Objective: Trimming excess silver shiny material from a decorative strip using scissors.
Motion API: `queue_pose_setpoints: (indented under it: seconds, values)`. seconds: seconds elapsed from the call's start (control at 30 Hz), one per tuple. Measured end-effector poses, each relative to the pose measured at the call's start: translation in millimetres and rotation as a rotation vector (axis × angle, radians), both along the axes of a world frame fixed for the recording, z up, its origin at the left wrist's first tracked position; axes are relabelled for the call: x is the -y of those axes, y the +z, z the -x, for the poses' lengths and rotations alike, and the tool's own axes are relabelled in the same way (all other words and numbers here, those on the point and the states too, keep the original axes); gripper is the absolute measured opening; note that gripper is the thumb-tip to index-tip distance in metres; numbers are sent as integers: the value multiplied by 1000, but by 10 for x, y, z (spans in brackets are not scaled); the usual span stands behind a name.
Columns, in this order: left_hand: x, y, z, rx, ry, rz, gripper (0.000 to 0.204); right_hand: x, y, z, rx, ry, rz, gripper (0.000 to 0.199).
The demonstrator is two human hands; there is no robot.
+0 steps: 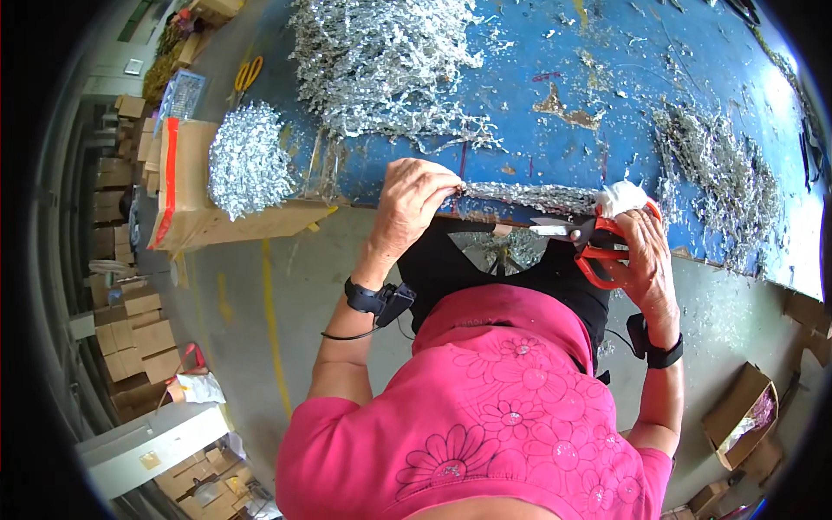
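A thin bundle of silver tinsel strands (530,197) stretches along the near edge of the blue table (511,82). My left hand (412,204) pinches its left end between thumb and fingertips. At the bundle's other end, my right hand (650,260) is closed around red-handled scissors (586,235), whose blades point left, just below the strands. White wrapping (621,198) shows at the top of that hand, over a finger or a handle loop; I cannot tell which. Whether the right fingers also grip the tinsel is hidden.
A large silver tinsel heap (381,65) lies at the far left of the table, and a looser pile (724,178) to the right. More tinsel (251,160) hangs over a cardboard box (186,186). Yellow-handled scissors (249,74) lie beyond it. An open carton (741,412) stands lower right.
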State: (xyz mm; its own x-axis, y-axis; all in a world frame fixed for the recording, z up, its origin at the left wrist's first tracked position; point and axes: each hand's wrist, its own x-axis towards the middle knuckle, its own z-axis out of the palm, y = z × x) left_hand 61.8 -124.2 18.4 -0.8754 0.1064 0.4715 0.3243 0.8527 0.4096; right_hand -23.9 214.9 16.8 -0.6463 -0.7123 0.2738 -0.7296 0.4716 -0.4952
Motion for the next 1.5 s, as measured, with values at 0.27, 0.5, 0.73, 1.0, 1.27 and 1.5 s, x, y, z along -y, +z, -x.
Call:
queue_pose_setpoints:
  seconds: [0.27,0.5,0.73,1.0,1.27,1.5]
  values:
    - [3,-24,-66,14,56,-77,20,-405,-67,-37,-53,-280,127,59]
    - [-2,-53,-44,31,39,-73,22,-414,44,-186,95,-714,328,56]
    - [-23,-63,-65,20,41,-78,22,-334,212,-438,583,-603,356,55]
    - [-9,-128,-68,36,53,-145,22,-496,248,-693,1149,-430,547,69]
    - [19,-80,-73,8,82,-181,16,-445,95,-791,1371,-316,637,108]
    - [74,-130,-104,1,66,-230,16,-446,-2,-688,1359,-256,616,107]
